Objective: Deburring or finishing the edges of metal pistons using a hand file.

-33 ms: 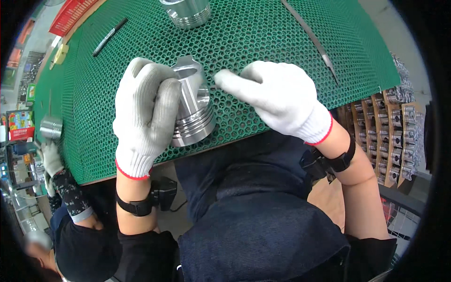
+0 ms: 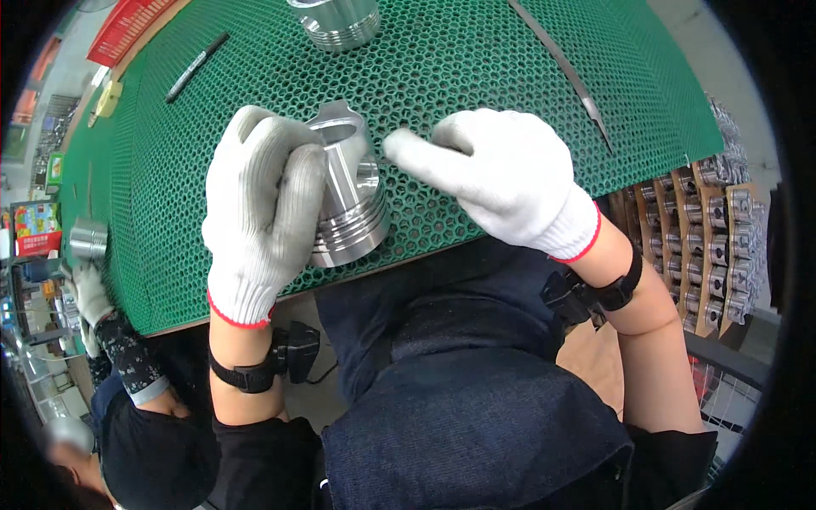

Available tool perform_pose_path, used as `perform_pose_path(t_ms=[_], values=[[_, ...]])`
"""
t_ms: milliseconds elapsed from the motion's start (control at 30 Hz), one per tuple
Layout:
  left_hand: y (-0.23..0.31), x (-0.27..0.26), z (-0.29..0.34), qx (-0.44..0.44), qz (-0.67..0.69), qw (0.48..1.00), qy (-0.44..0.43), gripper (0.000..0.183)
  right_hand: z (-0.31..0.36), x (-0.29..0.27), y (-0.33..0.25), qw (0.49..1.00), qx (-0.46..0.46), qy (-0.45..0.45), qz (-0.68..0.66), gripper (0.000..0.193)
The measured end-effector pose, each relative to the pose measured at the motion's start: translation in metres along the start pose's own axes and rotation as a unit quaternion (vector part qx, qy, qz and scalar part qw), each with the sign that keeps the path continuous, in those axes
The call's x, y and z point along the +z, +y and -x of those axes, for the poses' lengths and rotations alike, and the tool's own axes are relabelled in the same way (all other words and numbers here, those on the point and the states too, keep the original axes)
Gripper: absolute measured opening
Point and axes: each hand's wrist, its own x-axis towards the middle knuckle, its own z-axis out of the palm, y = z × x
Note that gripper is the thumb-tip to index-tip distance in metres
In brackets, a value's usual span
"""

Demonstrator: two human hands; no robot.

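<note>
Item one: silvery, ring-grooved metal piston (image 2: 347,195), near edge of green honeycomb mat (image 2: 442,72). White-gloved left hand (image 2: 262,195): fingers bunched along its left side, grip unclear. White-gloved right hand (image 2: 506,174): right of it, one digit extended, others curled, contents hidden. Status: seemingly under way; completed portion indeterminable. Second silvery metal piston (image 2: 340,24), far: untouched.

From my remote seat I count three metal pistons on the green tabletop (image 2: 442,76): one near piston (image 2: 350,204) by the near edge, one far piston (image 2: 340,24) well away from it, one left piston (image 2: 88,240) at the left edge. I also count one marker (image 2: 197,68) toward the left, one file (image 2: 565,72) toward the right edge, and two wrist straps (image 2: 599,291). Racked pistons (image 2: 714,229) past the right edge outrun my count.
</note>
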Motion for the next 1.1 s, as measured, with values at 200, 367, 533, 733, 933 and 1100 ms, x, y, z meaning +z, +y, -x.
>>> perform_pose_path(t_ms=[200, 367, 533, 733, 933, 1100], values=[[0.025, -0.003, 0.04, 0.059, -0.085, 0.995, 0.007, 0.018, 0.0, -0.019, -0.038, 0.993, 0.096, -0.05, -0.053, 0.035], [0.036, 0.014, 0.072, 0.118, -0.083, 0.989, 0.01, 0.03, 0.021, -0.026, -0.016, 0.799, 0.296, -0.224, -0.473, 0.03], [0.018, -0.004, 0.068, 0.027, -0.103, 0.992, 0.061, 0.035, 0.028, -0.04, -0.023, 0.705, 0.446, -0.204, -0.511, 0.033], [0.041, -0.018, 0.056, 0.013, -0.031, 0.998, 0.049, 0.032, 0.04, -0.056, -0.016, 0.633, 0.468, -0.062, -0.614, 0.034], [0.009, -0.001, 0.028, 0.092, -0.111, 0.989, -0.042, 0.023, 0.021, -0.017, -0.004, 0.983, 0.076, -0.039, -0.162, 0.034], [0.024, 0.002, 0.026, 0.096, -0.141, 0.985, -0.038, 0.016, 0.004, -0.02, -0.016, 0.996, 0.041, -0.071, -0.017, 0.033]])
